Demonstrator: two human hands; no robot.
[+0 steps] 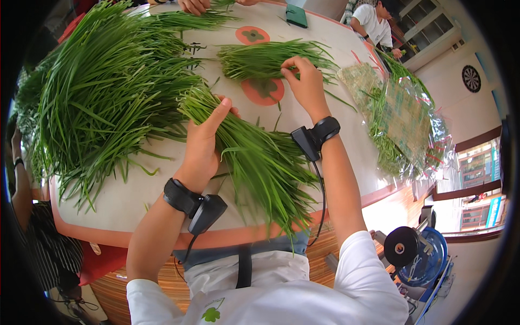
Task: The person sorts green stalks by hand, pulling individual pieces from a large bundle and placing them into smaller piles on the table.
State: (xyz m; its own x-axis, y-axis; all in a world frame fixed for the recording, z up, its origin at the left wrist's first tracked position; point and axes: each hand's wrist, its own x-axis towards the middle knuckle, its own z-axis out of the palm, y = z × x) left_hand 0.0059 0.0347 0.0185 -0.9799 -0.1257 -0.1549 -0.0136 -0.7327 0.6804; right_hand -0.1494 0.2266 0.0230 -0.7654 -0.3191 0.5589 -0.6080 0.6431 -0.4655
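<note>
Holding: a bunch of chives (pixel 254 157) is gripped by the left hand (pixel 203 143), fingers clenched around its upper end.
Bunch axis: it is laid diagonally on the desk (pixel 135 200), from upper left by the left hand to lower right, where the leaf tips overhang the desk's near edge.
Right hand (pixel 306 84): fingers are pinched on stalks of a smaller pile (pixel 265 59), whose long axis runs left to right.
Left side: a large heap of chives (pixel 103 92) is spread out.
Right side: bagged chives (pixel 401 124) are seen.
</note>
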